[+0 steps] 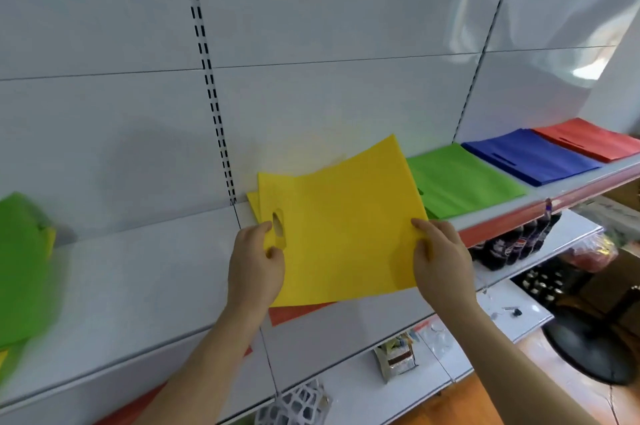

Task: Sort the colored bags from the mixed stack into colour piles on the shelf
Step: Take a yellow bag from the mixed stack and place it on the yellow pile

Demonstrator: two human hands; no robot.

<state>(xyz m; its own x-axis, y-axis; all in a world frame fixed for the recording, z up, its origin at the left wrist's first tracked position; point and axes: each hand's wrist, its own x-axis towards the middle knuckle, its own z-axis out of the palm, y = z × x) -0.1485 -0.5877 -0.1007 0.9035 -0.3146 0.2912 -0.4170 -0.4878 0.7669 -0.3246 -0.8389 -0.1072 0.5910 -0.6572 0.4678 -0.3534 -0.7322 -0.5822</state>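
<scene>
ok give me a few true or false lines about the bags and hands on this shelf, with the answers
1. Both hands hold the yellow bag. True: left hand, right hand.
2. The blue pile lies between green and red. True: green pile, red pile.
3. The held bag is red. False: it is yellow.
4. The mixed stack shows blue on top. False: green.
5. Yellow bags already lie beneath the held one. True.

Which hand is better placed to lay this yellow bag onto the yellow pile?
Left, probably. The left hand pinches the yellow bag beside its handle hole, nearest the yellow pile; the right hand grips the far edge.
</scene>
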